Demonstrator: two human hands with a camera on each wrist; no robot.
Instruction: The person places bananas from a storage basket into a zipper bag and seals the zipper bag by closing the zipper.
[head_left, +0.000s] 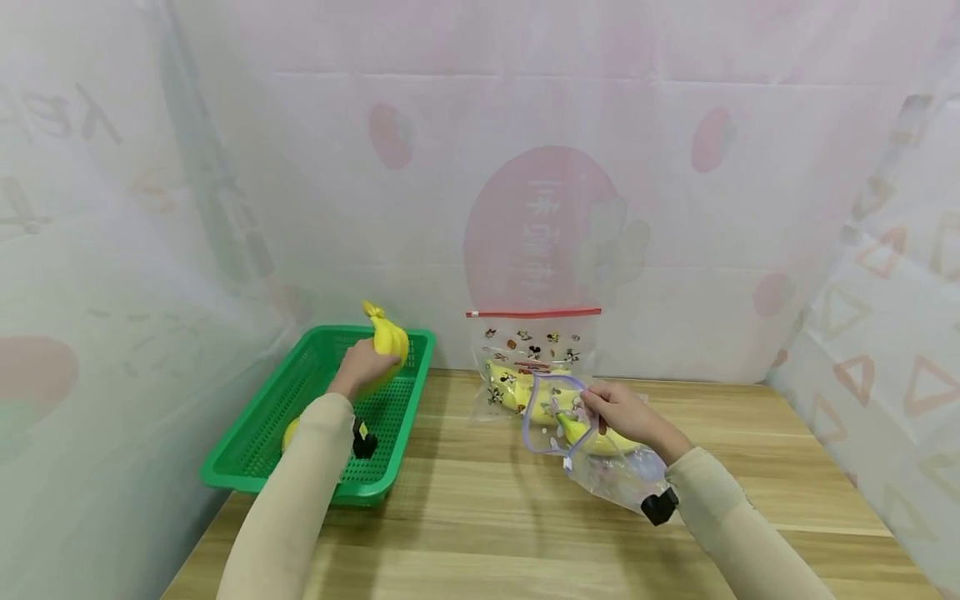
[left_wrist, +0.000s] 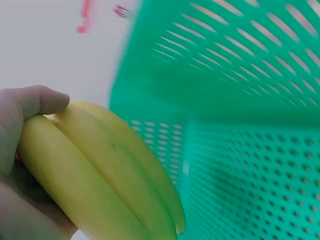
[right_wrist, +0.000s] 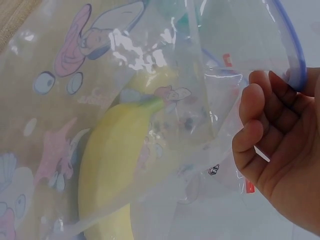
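My left hand [head_left: 364,367] grips a bunch of yellow bananas [head_left: 390,340] above the green basket [head_left: 411,417]. In the left wrist view the thumb lies over the top of the bananas [left_wrist: 105,165], and the basket's perforated wall is behind them. My right hand [head_left: 626,412] pinches the purple rim of a clear printed zip bag [head_left: 611,479], whose mouth gapes toward the left. Inside that bag lies a banana [right_wrist: 112,165], seen through the plastic in the right wrist view. The right fingers are curled at the rim [right_wrist: 297,60].
Behind the purple-rimmed bag, a second clear zip bag [head_left: 480,342] with a red slider holds yellow bananas and leans upright against the white curtain [head_left: 690,250]. A yellow fruit [head_left: 290,433] lies in the basket, partly behind my left arm. Everything stands on a wooden table [head_left: 465,517].
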